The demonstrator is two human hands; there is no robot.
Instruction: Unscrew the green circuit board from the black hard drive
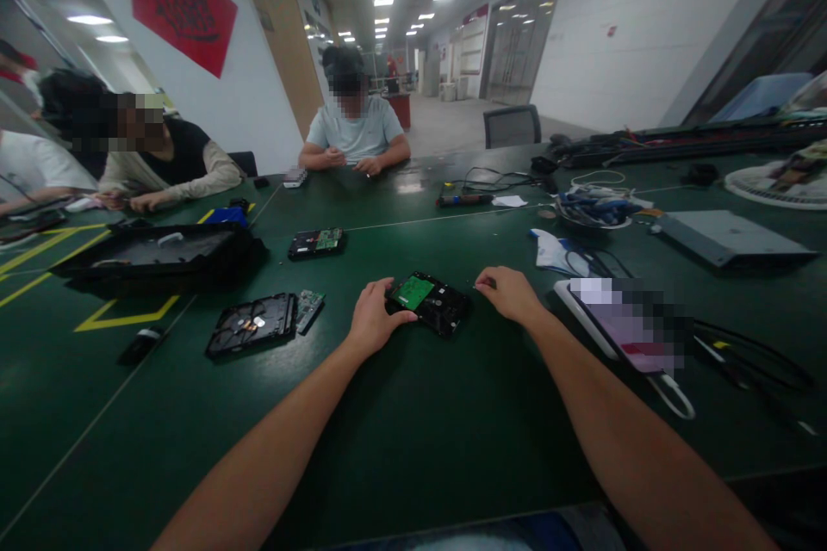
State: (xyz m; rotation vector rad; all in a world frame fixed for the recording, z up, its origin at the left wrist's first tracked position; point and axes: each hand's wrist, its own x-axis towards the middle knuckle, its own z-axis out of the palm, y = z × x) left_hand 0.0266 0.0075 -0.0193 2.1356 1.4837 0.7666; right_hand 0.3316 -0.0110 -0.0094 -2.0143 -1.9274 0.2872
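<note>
A black hard drive (445, 307) with a green circuit board (413, 290) lies flat on the green table in front of me. My left hand (373, 317) grips its left end, with the thumb along the near edge and the fingers at the far side. Just right of the drive, my right hand (510, 293) is closed in a pinch above the tabletop. Whatever sits between those fingertips is too small to make out. To the left are another hard drive (255, 323) and a loose circuit board (309, 310). A third drive (316, 243) lies farther back.
A phone (620, 318) on a white power bank lies right, near cables and a grey metal box (733, 237). A black tray (161, 254) stands left. Across the table, a screwdriver-like tool (463, 200) lies before a seated person (354, 133); other people sit at left.
</note>
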